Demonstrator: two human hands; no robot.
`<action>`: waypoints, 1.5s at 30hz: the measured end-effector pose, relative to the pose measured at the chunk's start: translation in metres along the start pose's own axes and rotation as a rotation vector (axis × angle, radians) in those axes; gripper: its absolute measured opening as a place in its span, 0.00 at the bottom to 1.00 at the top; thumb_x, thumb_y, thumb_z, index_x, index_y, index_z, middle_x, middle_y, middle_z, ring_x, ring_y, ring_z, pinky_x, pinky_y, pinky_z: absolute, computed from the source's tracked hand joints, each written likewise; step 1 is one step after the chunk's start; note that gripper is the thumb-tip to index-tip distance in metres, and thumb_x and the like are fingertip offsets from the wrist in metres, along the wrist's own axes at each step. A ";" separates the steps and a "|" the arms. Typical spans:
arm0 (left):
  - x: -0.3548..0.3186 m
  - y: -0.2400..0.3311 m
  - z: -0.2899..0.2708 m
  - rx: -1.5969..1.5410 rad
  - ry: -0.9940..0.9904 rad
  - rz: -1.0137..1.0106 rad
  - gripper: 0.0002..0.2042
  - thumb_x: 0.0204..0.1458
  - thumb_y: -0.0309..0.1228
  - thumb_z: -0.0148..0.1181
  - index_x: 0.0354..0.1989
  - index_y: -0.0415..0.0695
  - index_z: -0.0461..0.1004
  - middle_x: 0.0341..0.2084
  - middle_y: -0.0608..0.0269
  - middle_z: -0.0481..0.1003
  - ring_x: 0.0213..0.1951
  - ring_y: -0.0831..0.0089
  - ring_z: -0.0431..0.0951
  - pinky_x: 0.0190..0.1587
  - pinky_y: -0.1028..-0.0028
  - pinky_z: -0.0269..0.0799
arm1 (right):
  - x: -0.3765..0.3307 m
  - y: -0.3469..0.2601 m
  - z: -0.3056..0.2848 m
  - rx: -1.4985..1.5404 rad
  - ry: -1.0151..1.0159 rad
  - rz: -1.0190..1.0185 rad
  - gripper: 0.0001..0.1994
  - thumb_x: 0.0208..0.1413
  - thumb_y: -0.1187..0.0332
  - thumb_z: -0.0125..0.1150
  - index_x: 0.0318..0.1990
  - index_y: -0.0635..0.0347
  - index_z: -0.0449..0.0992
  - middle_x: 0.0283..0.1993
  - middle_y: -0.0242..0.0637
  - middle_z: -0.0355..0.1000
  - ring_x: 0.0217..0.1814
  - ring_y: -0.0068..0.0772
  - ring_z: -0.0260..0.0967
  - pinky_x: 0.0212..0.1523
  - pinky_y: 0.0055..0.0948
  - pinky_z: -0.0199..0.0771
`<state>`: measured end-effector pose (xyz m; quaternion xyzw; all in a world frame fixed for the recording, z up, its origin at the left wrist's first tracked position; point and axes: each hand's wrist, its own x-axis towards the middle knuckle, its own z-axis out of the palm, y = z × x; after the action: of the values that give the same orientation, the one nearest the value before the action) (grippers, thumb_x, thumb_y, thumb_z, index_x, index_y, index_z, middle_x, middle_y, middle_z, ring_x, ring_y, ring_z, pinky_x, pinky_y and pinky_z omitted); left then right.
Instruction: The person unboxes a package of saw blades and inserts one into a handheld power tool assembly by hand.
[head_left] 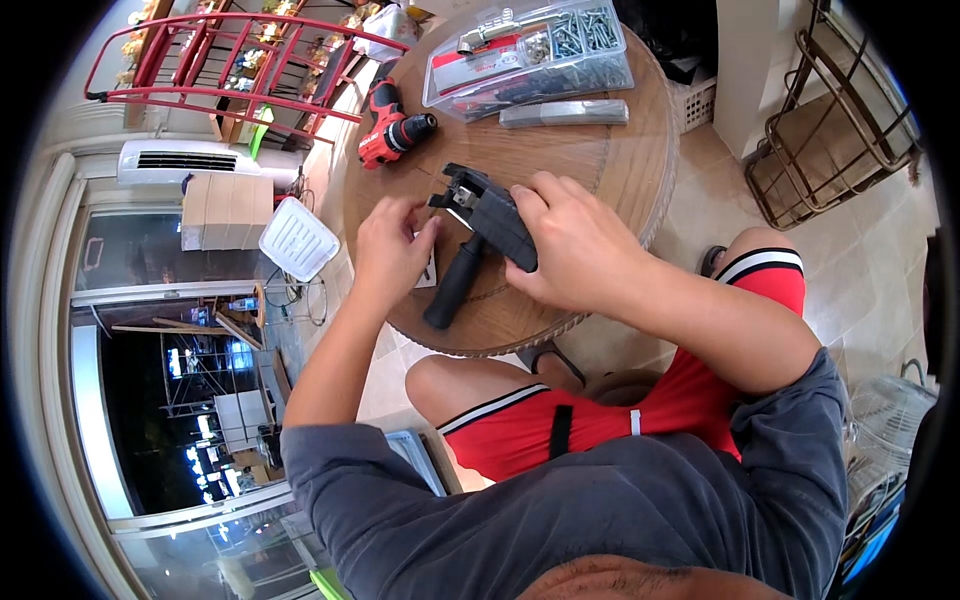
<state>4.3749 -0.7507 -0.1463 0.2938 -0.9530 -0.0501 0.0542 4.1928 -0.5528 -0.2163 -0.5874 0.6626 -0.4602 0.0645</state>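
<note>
Black plastic hand tool with a long matte handle (478, 240) lies near the middle of the round wooden table (620, 160), its handle pointing toward the near left edge. The right hand (570, 245) wraps over the tool's blocky dark body, fingers closed on it. The left hand (392, 250) sits just left of it, fingertips pinched narrow at the tool's metal head; whether they hold anything small I cannot tell. A small white card (428, 272) lies under that hand.

Farther off, a clear plastic organiser case (530, 55) holds silvery screws in compartments and a red-and-white insert. Just near of it lies a flat grey metal strip (565, 112). A red and black cordless drill (392, 128) rests at the far left.

Pale floor tiles (700, 210) surround the table; a red metal rack (220, 65) stands far left, a brown wire-frame stand (830, 130) far right.
</note>
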 end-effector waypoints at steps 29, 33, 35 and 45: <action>-0.061 -0.055 -0.027 -0.207 -0.327 0.029 0.12 0.53 0.19 0.73 0.46 0.36 0.83 0.35 0.58 0.83 0.36 0.70 0.83 0.43 0.68 0.81 | 0.006 0.009 -0.022 -0.034 -0.080 -0.001 0.24 0.50 0.61 0.75 0.48 0.72 0.79 0.49 0.55 0.77 0.56 0.60 0.77 0.58 0.52 0.81; -0.063 -0.041 -0.022 -0.132 -0.335 -0.034 0.10 0.49 0.15 0.67 0.40 0.35 0.82 0.32 0.54 0.82 0.33 0.64 0.83 0.41 0.67 0.81 | 0.012 0.013 -0.037 -0.026 -0.178 -0.054 0.26 0.50 0.61 0.76 0.52 0.71 0.80 0.48 0.53 0.79 0.57 0.59 0.78 0.60 0.50 0.80; -0.065 -0.046 -0.021 -0.076 -0.185 0.101 0.09 0.47 0.14 0.65 0.38 0.35 0.80 0.31 0.51 0.80 0.33 0.60 0.83 0.40 0.67 0.81 | 0.013 0.021 -0.044 0.020 -0.214 -0.111 0.27 0.51 0.62 0.76 0.56 0.71 0.80 0.51 0.54 0.80 0.58 0.60 0.78 0.61 0.50 0.79; -0.052 0.017 -0.037 -0.434 0.389 0.403 0.10 0.49 0.12 0.69 0.40 0.36 0.84 0.39 0.56 0.87 0.38 0.69 0.88 0.42 0.73 0.83 | 0.017 0.037 -0.056 0.116 -0.272 -0.118 0.29 0.52 0.65 0.78 0.61 0.67 0.78 0.53 0.57 0.80 0.60 0.64 0.76 0.65 0.52 0.75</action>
<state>4.4126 -0.7098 -0.1113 0.0857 -0.9309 -0.1827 0.3046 4.1261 -0.5413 -0.2019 -0.6775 0.5844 -0.4168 0.1604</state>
